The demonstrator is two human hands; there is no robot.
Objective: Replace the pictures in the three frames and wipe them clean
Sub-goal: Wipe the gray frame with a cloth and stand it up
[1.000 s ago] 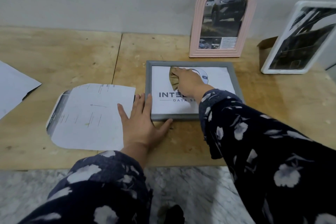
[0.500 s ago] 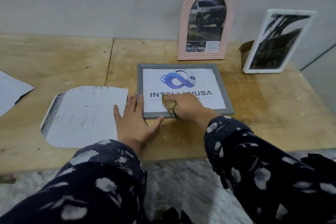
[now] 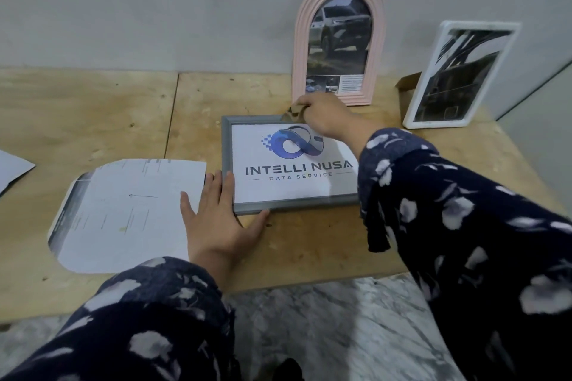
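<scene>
Wiping the grey frame's far edge

Left hand (image 3: 216,226) lay flat, steadying the grey frame (image 3: 227,161); right hand (image 3: 322,116) pinched a cloth (image 3: 291,113).

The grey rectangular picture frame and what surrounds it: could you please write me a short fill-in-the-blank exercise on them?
1. The grey rectangular picture frame lies ____ on the wooden table.
2. The right hand holds a small brown cloth at the frame's ____ edge.
3. The arched frame against the wall is ____ in colour.
4. The left hand rests at the frame's near-____ corner.

Missing words: flat; far; pink; left
</scene>
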